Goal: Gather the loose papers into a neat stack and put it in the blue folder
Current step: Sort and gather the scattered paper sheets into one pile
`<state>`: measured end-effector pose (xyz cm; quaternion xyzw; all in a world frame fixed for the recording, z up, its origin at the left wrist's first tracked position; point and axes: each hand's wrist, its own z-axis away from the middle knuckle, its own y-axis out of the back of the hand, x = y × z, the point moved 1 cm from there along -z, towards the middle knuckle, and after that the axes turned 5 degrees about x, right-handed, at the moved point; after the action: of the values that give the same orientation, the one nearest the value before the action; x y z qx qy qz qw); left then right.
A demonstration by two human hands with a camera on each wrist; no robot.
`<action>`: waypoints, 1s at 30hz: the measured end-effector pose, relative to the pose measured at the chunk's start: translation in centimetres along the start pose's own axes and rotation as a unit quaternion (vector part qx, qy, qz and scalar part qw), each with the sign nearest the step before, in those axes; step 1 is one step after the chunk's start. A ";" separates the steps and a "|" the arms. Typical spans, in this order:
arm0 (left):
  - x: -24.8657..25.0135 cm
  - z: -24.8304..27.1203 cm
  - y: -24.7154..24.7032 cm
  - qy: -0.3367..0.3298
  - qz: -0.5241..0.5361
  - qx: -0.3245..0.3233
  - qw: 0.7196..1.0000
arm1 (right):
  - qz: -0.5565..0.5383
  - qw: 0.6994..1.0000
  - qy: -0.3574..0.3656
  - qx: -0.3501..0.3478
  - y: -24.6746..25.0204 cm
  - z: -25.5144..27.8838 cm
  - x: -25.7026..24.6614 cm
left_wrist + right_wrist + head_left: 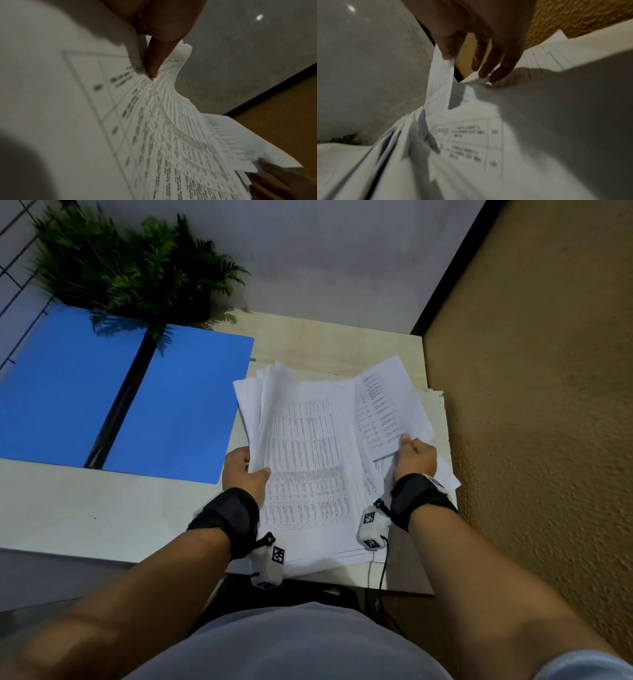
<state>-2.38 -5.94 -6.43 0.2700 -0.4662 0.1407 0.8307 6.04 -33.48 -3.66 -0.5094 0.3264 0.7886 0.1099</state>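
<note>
A fanned bundle of printed white papers [308, 446] lies over the right part of the desk, partly lifted. My left hand [243, 470] grips its left edge, thumb on top and fingers underneath; the left wrist view shows the thumb [154, 60] pressed on the printed sheets [171, 135]. My right hand [412, 458] pinches the lower edge of a skewed top sheet [390, 405] at the right; in the right wrist view its fingers [496, 65] touch the paper edges [471, 135]. The blue folder [113, 402] lies open flat on the desk at the left, apart from the papers.
A potted green fern [137, 272] stands at the back left, its fronds hanging over the folder. The light desk [85, 518] ends near my body. A tan textured wall [548, 405] runs close along the right side. More sheets [442, 412] lie under the bundle.
</note>
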 end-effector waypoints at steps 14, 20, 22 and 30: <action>1.3 -0.4 1.5 0.057 -0.010 -0.096 0.994 | -0.058 0.996 0.071 0.022 4.8 -1.6 -5.0; 1.9 -0.3 1.0 0.105 0.031 -0.140 0.984 | 0.111 0.986 -0.107 -0.066 1.9 0.1 0.8; 2.1 -0.5 1.0 0.129 0.045 -0.173 0.975 | 0.141 0.982 -0.109 -0.057 1.8 0.2 0.9; 3.1 0.4 -0.1 0.001 0.027 -0.127 0.991 | 0.192 0.979 -0.054 -0.029 3.2 0.4 0.5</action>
<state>-0.96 -6.35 -3.66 0.1493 -0.4862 0.1026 0.8549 3.93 -35.73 -2.74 -0.3965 0.3891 0.8305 -0.0409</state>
